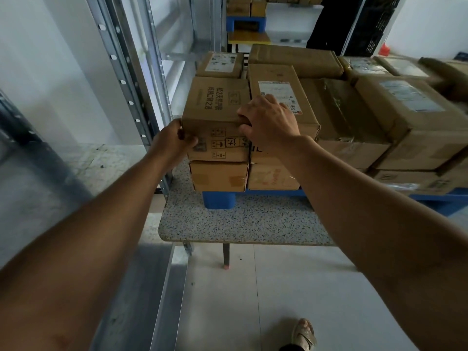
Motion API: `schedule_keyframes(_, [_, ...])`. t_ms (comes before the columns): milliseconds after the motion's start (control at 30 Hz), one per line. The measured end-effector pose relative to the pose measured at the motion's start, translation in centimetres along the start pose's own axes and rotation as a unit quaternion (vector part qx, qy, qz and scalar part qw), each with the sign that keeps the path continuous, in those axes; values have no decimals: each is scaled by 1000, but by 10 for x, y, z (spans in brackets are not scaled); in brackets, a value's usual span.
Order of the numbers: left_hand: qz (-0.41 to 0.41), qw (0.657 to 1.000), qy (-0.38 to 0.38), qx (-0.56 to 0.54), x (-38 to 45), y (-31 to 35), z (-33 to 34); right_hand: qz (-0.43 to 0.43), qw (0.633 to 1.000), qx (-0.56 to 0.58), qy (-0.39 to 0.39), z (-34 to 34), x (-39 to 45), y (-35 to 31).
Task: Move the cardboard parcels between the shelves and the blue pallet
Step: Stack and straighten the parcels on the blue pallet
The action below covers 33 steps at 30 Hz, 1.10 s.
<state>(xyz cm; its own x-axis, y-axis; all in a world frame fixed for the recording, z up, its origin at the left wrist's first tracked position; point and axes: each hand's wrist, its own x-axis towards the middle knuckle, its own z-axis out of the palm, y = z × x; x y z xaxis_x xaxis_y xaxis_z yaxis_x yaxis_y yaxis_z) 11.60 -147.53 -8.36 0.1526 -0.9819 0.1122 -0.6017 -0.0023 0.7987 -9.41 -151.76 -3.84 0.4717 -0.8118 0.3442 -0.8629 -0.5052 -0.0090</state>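
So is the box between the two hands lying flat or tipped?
Flat: the box sits squarely atop the carton below.

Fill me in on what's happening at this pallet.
A person has both hands on the printed cardboard parcel at the stack's near left corner. The left hand holds its left edge and the right hand curls over its right edge. It sits on another parcel on the blue pallet.

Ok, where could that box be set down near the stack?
Bare speckled tabletop runs in front of the blue pallet, up to the table's near edge. The pallet top is packed tight with parcels; the gripped box touches its right-hand neighbour.
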Motion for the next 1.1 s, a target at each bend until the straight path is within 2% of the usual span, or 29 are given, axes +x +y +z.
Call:
schedule_keyframes(100, [3,1000,-25,8,-3,-4,1,1,1000,-12,18,0,-7,0])
schedule_keyframes(167, [-17,999,-49,13,-5,-13,5,12,994,8,107,3,-23,-2])
schedule_keyframes(233, [-45,997,-59,19,-10,-27,13,22,972,28,232,13,-48,-6])
schedule_keyframes(300, [-66,995,-68,22,-16,-43,23,36,958,41,281,29,-73,-11])
schedule_keyframes(367, [-90,993,-75,31,-18,-57,32,52,968,48,241,50,-90,-11])
schedule_keyframes(433, [-109,990,-79,37,-16,-66,39,99,986,54,121,71,-100,-6])
schedule_keyframes(500, [-110,990,-73,48,-15,-73,47,149,989,19,10,95,-105,-1])
schedule_keyframes(567, [-104,990,-63,67,-15,-78,54,163,986,-2,-37,113,-104,1])
schedule_keyframes(733, [-89,993,-26,69,-12,-86,66,185,982,36,-29,141,-89,3])
schedule_keyframes(800, [-84,994,-14,75,-10,-88,68,191,980,24,-49,147,-82,7])
schedule_keyframes(900, [-83,994,-23,66,-8,-90,69,190,979,25,-69,154,-74,12])
schedule_keyframes(1100, [-111,993,-45,-22,-5,-95,70,191,979,30,-62,154,-71,14])
